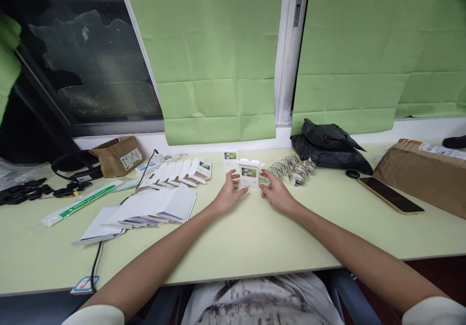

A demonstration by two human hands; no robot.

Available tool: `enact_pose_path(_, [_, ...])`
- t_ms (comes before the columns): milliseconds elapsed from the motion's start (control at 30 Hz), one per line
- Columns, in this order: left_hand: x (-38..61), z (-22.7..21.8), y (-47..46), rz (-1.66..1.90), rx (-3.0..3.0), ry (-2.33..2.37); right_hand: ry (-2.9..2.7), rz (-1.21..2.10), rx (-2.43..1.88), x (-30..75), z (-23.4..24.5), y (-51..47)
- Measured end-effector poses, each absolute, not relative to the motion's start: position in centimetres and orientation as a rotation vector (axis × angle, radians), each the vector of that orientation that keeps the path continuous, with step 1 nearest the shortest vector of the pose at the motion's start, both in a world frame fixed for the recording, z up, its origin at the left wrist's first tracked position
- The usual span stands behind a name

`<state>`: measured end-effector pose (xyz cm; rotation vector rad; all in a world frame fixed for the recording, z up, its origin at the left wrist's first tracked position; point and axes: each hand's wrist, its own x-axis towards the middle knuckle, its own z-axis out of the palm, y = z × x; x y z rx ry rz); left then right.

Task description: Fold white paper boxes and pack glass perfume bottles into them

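Head view: white box (249,175) stands between fingers (268,175).

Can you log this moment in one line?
left hand: open, left of small white box, touch unclear | right hand: open, right of box, touch unclear | box: upright on table | nearby: second box behind, shiny items right

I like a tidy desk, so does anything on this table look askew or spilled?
Mildly: the black cable seems to run beneath the flat white cartons and over the front edge of the table, where it could snag. I see no spill.
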<state>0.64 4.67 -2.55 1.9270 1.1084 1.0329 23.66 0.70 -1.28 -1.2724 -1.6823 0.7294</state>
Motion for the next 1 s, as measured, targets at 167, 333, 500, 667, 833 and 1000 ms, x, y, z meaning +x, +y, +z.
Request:
enact_pose_path(167, [0.7, -2.4, 4.6, 1.056, 1.877, 1.069, -1.673, 0.773, -1.234, 23.7, -1.6, 0.9])
enact_pose_path(333, [0.9, -2.1, 4.2, 1.057, 1.864, 1.048, -1.689, 0.778, -1.224, 23.4, -1.7, 0.8])
enact_pose_path(500, [1.0, -1.8, 3.9, 1.053, 1.864, 0.984, -1.719, 0.869, -1.156, 23.0, -1.5, 0.2])
enact_pose_path(667, [0.8, -1.4, 3.6, 1.006, 1.826, 0.913, -1.726, 1.029, -1.075, 22.7, -0.9, -0.7])
enact_pose_path(833, [0.8, -1.1, 3.4, 0.995, 1.828, 0.915, -1.726, 1.113, -0.997, 22.7, -1.0, -0.6])
enact_pose_path(1000, [0.9, -0.9, 3.5, 1.045, 1.831, 0.974, -1.718, 1.083, -1.032, 23.1, -1.4, -0.1])
